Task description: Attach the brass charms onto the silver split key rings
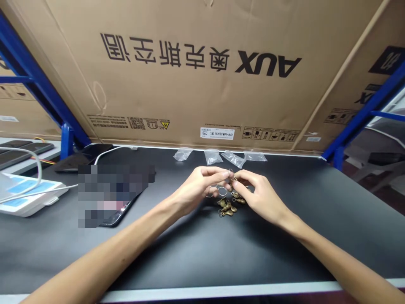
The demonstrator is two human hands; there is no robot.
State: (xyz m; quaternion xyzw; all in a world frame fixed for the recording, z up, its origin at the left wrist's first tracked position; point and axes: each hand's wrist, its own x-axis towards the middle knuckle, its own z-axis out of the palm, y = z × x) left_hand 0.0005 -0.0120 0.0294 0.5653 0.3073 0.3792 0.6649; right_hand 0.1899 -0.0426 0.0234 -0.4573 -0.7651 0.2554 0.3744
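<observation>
My left hand [198, 188] is closed in a pinch on a small metal key ring [230, 172]. A larger silvery key ring [222, 192] hangs by its lower fingers, with part of another ring beside it. Close against it, my right hand [262, 194] is also pinched, gripping a small bronze-coloured charm at the ring; the fingers partly cover the charm. Below both hands lies a little heap of bronze charms [227, 209] with small rings on them. More charms [238, 198] lie under the right fingers, partly hidden.
Several small clear plastic bags [233, 159] lie along the back of the black tabletop [240, 253]. Behind stands a large cardboard box [177, 93] between blue metal posts. A dark phone or tablet [118, 217], partly pixelated, a white tray [34, 196] and cables are on the left.
</observation>
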